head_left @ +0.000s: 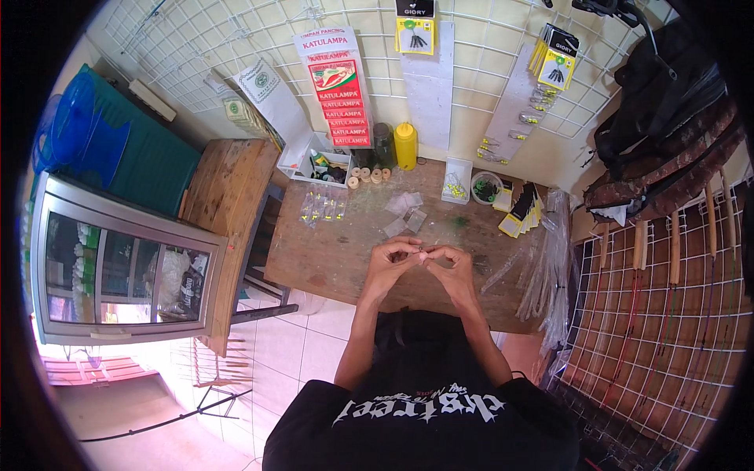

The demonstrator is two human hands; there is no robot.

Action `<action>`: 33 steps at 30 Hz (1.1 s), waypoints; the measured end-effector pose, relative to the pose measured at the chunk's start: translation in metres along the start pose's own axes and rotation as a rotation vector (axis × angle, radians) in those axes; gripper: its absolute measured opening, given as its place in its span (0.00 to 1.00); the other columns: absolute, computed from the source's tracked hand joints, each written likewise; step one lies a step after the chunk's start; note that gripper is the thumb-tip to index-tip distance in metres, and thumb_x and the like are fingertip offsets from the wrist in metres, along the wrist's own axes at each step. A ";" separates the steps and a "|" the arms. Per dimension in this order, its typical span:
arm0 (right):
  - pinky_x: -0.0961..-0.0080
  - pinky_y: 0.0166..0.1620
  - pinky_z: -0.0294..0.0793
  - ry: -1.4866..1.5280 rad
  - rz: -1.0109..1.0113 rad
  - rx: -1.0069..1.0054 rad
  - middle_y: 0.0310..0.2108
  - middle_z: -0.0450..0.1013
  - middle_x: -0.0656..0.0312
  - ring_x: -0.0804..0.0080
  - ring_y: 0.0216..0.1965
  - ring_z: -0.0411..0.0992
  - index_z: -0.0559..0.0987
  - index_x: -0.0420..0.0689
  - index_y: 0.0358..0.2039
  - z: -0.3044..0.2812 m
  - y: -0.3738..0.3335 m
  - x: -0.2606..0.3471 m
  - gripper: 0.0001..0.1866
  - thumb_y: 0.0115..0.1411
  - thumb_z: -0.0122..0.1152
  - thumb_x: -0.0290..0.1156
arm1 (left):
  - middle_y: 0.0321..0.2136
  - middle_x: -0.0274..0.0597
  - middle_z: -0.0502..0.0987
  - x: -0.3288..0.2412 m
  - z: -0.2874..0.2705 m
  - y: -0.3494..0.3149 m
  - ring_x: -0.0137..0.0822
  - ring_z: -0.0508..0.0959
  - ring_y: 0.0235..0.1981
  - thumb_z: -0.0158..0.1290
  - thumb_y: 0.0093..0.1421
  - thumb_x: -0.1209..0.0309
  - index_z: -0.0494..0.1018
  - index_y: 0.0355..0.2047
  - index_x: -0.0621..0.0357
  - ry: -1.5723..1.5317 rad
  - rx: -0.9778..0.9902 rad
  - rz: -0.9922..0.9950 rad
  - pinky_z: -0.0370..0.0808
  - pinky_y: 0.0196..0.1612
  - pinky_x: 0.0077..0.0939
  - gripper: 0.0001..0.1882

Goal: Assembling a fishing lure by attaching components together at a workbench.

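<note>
Both hands meet fingertip to fingertip above the near edge of the wooden table (353, 259), the left hand (390, 263) and right hand (449, 263) pinching something tiny between them, too small to make out.

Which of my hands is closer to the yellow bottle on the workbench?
Left. The left hand sits almost straight below the yellow bottle; the right hand is farther right.

Counts on the wooden bench (345, 251)

One yellow bottle (405, 145) and one dark jar (384, 144) stand at the far edge; one white open box (318, 161) sits at the far left corner, one small clear box (455, 184) and one round tub (485, 188) toward the far right. Two hands, left hand (390, 263) and right hand (450, 265), meet at the near edge. Small spools and clear packets are too small to count.
</note>
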State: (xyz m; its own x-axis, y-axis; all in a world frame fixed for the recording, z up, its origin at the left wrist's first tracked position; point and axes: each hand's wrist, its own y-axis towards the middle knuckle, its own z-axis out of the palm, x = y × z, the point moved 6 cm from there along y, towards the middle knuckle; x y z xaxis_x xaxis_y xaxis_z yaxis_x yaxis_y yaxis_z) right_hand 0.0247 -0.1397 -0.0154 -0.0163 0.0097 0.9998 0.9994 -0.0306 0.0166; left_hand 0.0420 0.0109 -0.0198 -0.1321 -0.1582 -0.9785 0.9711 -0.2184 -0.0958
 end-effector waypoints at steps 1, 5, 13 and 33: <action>0.76 0.44 0.70 -0.007 -0.003 0.018 0.32 0.79 0.57 0.72 0.36 0.76 0.81 0.39 0.27 0.001 -0.001 -0.001 0.06 0.47 0.68 0.24 | 0.40 0.45 0.75 -0.003 0.000 -0.002 0.30 0.74 0.42 0.62 0.51 0.77 0.80 0.30 0.62 0.031 -0.016 0.004 0.70 0.43 0.22 0.05; 0.74 0.45 0.70 -0.144 -0.099 0.129 0.33 0.79 0.58 0.72 0.38 0.75 0.82 0.40 0.30 0.003 -0.002 0.006 0.09 0.46 0.70 0.27 | 0.40 0.44 0.75 0.001 -0.006 -0.008 0.28 0.74 0.40 0.63 0.50 0.76 0.80 0.29 0.61 0.121 -0.084 0.006 0.69 0.41 0.20 0.05; 0.73 0.48 0.66 -0.148 -0.012 0.097 0.37 0.78 0.58 0.68 0.41 0.74 0.83 0.44 0.35 -0.006 -0.001 0.012 0.13 0.46 0.70 0.30 | 0.37 0.41 0.77 -0.007 -0.006 -0.016 0.26 0.73 0.36 0.64 0.49 0.74 0.81 0.28 0.59 0.350 -0.072 0.032 0.68 0.37 0.19 0.05; 0.70 0.51 0.62 -0.331 -0.168 0.175 0.32 0.79 0.64 0.68 0.37 0.75 0.81 0.44 0.25 0.012 -0.005 0.018 0.05 0.48 0.68 0.29 | 0.37 0.41 0.78 -0.026 -0.008 -0.018 0.37 0.77 0.39 0.65 0.49 0.68 0.81 0.28 0.57 0.581 0.084 0.043 0.72 0.43 0.29 0.08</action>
State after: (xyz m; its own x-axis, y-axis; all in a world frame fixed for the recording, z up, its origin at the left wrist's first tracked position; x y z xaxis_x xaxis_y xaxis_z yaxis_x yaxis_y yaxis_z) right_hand 0.0199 -0.1275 0.0020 -0.1971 0.3219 0.9260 0.9744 0.1688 0.1487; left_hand 0.0300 0.0270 0.0057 0.0608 0.3799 -0.9230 0.9510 -0.3030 -0.0621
